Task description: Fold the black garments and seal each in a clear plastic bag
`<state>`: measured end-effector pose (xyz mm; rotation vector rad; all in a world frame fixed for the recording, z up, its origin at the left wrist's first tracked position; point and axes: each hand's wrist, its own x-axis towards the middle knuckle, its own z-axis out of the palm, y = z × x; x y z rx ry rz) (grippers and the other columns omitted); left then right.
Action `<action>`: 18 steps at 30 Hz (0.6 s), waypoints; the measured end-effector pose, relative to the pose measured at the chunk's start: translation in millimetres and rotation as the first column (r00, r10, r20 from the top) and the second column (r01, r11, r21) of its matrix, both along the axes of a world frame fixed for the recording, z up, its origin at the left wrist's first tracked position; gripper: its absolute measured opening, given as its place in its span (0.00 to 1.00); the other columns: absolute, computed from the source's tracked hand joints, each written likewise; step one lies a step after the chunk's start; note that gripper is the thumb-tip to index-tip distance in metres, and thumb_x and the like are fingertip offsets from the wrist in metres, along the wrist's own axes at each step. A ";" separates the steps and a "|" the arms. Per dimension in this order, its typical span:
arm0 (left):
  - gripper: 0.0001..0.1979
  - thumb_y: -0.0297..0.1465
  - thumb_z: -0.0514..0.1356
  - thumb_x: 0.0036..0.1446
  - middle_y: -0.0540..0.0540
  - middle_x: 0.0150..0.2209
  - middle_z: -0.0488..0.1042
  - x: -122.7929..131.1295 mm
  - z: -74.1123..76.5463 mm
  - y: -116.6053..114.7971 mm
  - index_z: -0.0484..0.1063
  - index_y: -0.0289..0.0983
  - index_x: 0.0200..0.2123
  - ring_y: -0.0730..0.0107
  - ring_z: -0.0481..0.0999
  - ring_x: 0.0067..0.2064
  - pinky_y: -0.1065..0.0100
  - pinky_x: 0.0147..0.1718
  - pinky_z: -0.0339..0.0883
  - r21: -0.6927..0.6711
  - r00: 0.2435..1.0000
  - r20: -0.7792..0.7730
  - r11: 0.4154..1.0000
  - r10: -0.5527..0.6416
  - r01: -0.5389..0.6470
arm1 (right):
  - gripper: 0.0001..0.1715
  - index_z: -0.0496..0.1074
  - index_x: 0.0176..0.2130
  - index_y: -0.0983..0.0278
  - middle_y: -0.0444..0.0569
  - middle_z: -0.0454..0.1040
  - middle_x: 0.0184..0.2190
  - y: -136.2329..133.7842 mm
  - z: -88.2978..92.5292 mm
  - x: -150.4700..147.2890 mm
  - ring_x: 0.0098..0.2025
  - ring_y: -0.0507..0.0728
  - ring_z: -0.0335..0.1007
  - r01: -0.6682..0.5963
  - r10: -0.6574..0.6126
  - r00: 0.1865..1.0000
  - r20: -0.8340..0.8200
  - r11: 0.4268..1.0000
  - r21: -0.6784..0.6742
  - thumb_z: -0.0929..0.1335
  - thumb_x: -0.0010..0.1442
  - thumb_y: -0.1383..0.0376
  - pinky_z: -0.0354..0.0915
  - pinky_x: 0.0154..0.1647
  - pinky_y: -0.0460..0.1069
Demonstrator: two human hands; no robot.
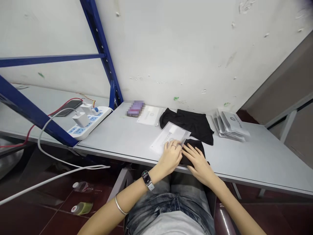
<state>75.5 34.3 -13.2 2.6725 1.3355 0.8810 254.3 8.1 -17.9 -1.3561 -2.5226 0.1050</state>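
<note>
My left hand [171,156] rests on a clear plastic bag [169,136] near the table's front edge, its fingers curled at the bag's open end; a ring shows on one finger. Beside it, my right hand [197,159] lies flat with fingers stretched out on a small folded black cloth [195,146], touching the bag's mouth. A larger black garment [187,124] lies spread behind them. A watch and a bangle sit on my left wrist.
A stack of packed bags [230,125] lies at the right on the grey table [256,156]. A blurred purple phone [135,108] and a white sheet [149,116] lie behind. A power strip [89,122] with chargers and cables sits left, by the blue rack post [102,49]. Bottles lie on the floor.
</note>
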 end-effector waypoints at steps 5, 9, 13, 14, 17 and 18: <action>0.07 0.25 0.48 0.62 0.40 0.51 0.68 -1.3 3.7 1.0 0.65 0.36 0.38 0.58 0.66 0.54 0.52 0.53 0.60 -0.051 0.998 0.070 0.999 0.009 -0.005 | 0.48 0.52 0.65 0.58 0.47 0.51 0.66 -9.9 8.2 4.8 0.69 0.60 0.36 -0.196 0.196 0.981 0.006 0.979 -0.054 0.61 0.46 0.74 0.44 0.65 0.65; 0.09 0.25 0.48 0.62 0.40 0.53 0.67 -0.5 4.4 1.0 0.66 0.36 0.40 0.59 0.64 0.56 0.50 0.55 0.58 -0.055 0.997 0.068 0.998 -0.032 0.036 | 0.42 0.55 0.63 0.63 0.50 0.53 0.65 0.5 4.9 -4.9 0.68 0.61 0.40 -0.072 0.072 0.997 -0.003 0.997 -0.018 0.61 0.49 0.74 0.46 0.65 0.64; 0.09 0.25 0.49 0.61 0.41 0.54 0.67 -0.6 4.6 3.6 0.67 0.37 0.41 0.59 0.63 0.57 0.50 0.57 0.57 -0.065 0.994 0.082 0.995 -0.066 0.072 | 0.32 0.59 0.61 0.68 0.57 0.58 0.63 20.4 7.7 -25.8 0.67 0.63 0.45 0.069 -0.069 0.997 -0.016 0.998 -0.007 0.61 0.57 0.70 0.45 0.66 0.65; 0.08 0.25 0.49 0.61 0.41 0.54 0.67 -1.1 5.0 4.8 0.67 0.37 0.40 0.59 0.64 0.57 0.51 0.57 0.57 -0.080 0.992 0.111 0.994 -0.066 0.075 | 0.30 0.58 0.61 0.68 0.57 0.59 0.62 23.6 11.3 -28.9 0.67 0.63 0.45 0.052 -0.053 0.998 -0.030 0.998 -0.031 0.60 0.60 0.69 0.44 0.66 0.64; 0.09 0.24 0.48 0.61 0.43 0.52 0.68 -4.0 7.1 7.5 0.67 0.37 0.36 0.63 0.66 0.55 0.54 0.57 0.59 -0.147 0.970 0.239 0.985 -0.055 0.092 | 0.32 0.50 0.65 0.63 0.53 0.53 0.65 26.7 25.4 -24.9 0.68 0.57 0.41 -0.129 0.113 0.988 -0.102 0.977 -0.170 0.59 0.65 0.64 0.46 0.67 0.59; 0.09 0.24 0.48 0.61 0.44 0.52 0.68 -5.0 7.9 7.8 0.67 0.37 0.36 0.63 0.66 0.55 0.55 0.57 0.59 -0.165 0.960 0.273 0.981 -0.059 0.107 | 0.32 0.47 0.66 0.61 0.51 0.50 0.67 26.4 29.6 -19.6 0.69 0.56 0.39 -0.190 0.166 0.978 -0.123 0.958 -0.213 0.59 0.66 0.62 0.47 0.67 0.58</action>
